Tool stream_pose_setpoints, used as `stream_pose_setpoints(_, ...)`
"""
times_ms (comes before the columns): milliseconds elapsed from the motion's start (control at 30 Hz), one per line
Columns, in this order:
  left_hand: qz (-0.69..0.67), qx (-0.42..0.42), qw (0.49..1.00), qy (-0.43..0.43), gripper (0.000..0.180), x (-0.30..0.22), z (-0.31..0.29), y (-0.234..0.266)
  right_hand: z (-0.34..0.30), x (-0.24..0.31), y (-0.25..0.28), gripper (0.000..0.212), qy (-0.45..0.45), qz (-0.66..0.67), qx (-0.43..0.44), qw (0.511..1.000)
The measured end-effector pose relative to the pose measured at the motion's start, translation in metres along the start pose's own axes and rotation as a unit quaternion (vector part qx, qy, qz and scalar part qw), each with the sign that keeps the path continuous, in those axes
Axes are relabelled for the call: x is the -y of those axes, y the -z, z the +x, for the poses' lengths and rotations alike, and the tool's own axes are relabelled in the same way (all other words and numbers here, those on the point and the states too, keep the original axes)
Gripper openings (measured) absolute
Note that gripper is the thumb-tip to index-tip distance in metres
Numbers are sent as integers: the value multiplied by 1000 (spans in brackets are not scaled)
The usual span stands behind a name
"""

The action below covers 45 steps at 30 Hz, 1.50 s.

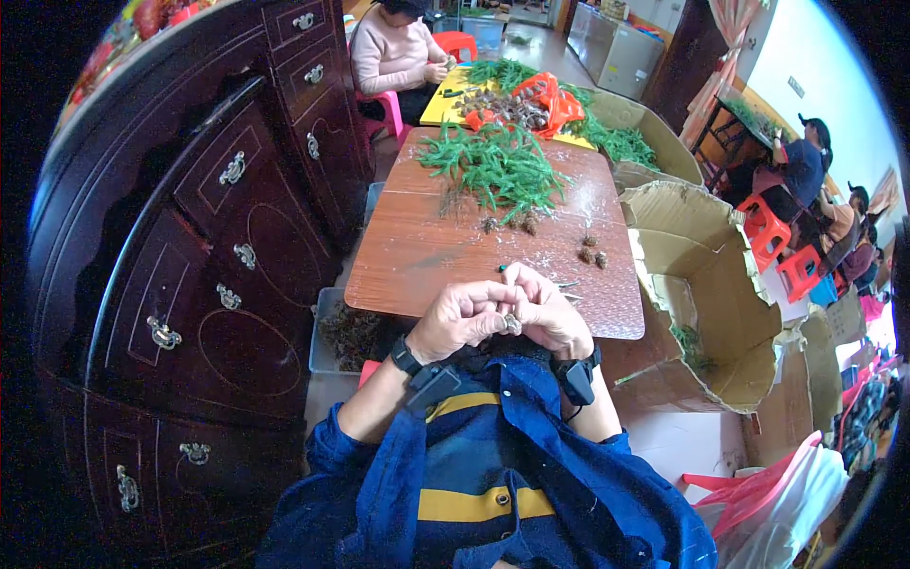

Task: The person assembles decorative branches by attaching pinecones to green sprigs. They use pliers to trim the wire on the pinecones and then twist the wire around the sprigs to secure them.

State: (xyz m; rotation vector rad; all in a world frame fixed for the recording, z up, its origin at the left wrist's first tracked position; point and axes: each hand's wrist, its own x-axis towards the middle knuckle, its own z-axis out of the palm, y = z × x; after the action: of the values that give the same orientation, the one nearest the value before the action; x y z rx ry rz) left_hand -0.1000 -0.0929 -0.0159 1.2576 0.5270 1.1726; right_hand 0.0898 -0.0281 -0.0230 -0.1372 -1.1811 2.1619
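Observation:
Close to my body, at the table's front edge, my left hand (463, 321) and my right hand (550, 315) meet with their fingertips pinched together. Between them is a small grey-brown piece (513, 323) that looks like a pine cone, mostly covered by fingers. Just beyond my hands, a tool with a dark green end (502, 269) lies partly hidden. Several brown pine cones (590, 254) rest on the brown table (408, 251), right of my hands. Farther back spreads a pile of green artificial pine sprigs (498, 169).
Cardboard boxes (749, 322) stand along the table's right side. A clear bin (341, 332) of brown pieces sits on the floor at left, beside a dark wooden cabinet (218, 247). Across a yellow table, with a red bag (559, 104) on it, a person (393, 52) sits working.

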Motion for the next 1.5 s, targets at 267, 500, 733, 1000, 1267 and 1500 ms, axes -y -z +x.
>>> stream_pose_setpoints(267,-69,-17,997,17,19,8,0,7,2,-4,-2,30,20,-27,-17,999)
stream_pose_setpoints(500,-25,-52,998,5,12,10,-2,9,2,-4,-4,25,19,-55,-30,998)
stream_pose_setpoints(733,-49,-109,993,14,6,6,0,8,0,0,-9,22,7,-87,-74,993)
stream_pose_setpoints(1000,-120,-198,973,11,3,12,7,3,-2,10,-40,19,104,-346,-159,919)
stream_pose_setpoints(1267,-140,-203,969,26,2,8,9,-1,-2,14,-40,20,194,-624,-154,741)
stream_pose_setpoints(1500,-160,-145,976,-23,6,13,17,-6,-6,4,-24,14,131,-368,-176,904)
